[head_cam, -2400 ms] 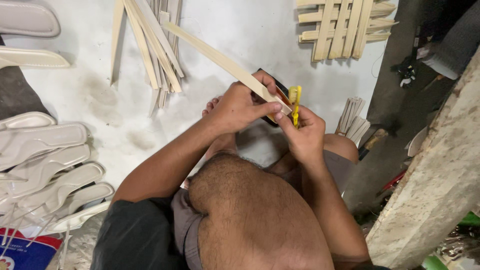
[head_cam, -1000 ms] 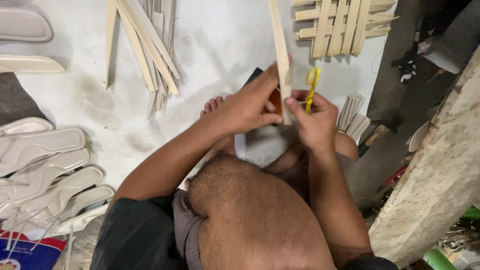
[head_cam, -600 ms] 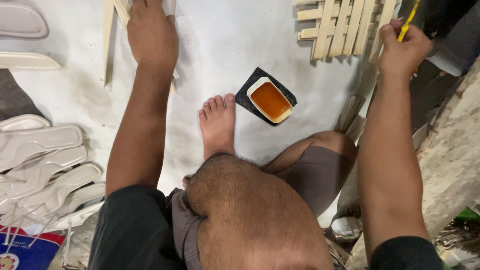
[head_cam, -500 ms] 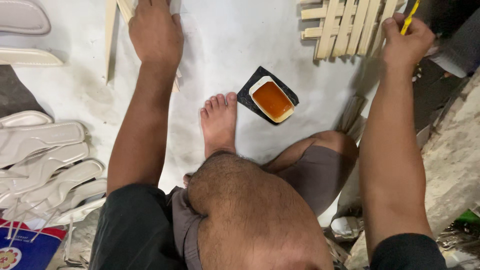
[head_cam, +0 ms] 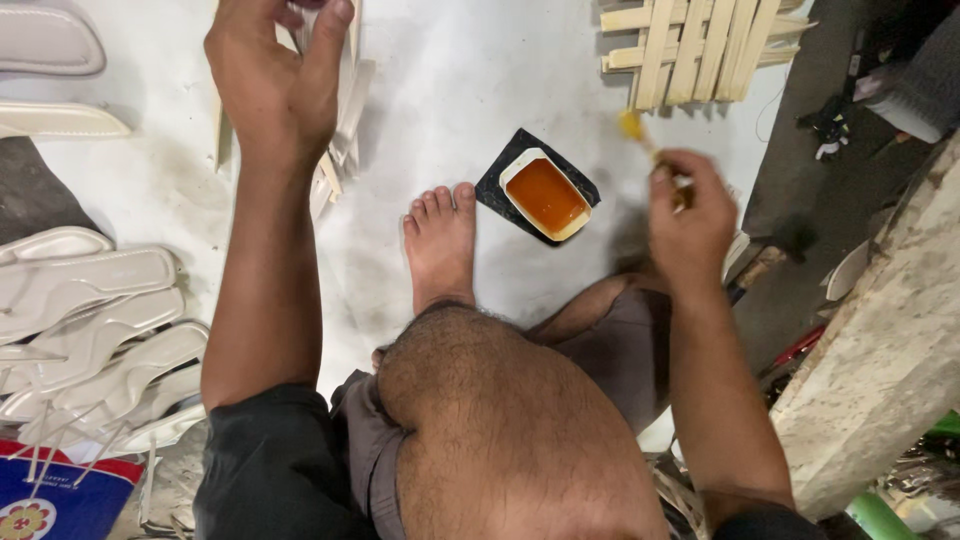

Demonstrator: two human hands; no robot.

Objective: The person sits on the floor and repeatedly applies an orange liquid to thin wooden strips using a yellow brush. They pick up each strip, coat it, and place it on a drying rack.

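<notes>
Right hand [head_cam: 690, 215] pinches a yellow brush [head_cam: 640, 135] beside the glue tray [head_cam: 545, 195], while the left hand [head_cam: 275, 75], fingers loosely curled, hovers over pale strips [head_cam: 345, 100] at upper left.

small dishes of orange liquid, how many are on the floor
1. The dish of orange liquid sits on a black square mat just beyond the bare foot, between the left hand and right hand. Others may be hidden.

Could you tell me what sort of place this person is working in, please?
Probably a small floor-level craft workshop. White padded pieces lie in rows, thin wooden strips are piled beyond the left hand, a slat lattice lies nearby, and the right hand holds a yellow brush near an amber glue tray.
</notes>
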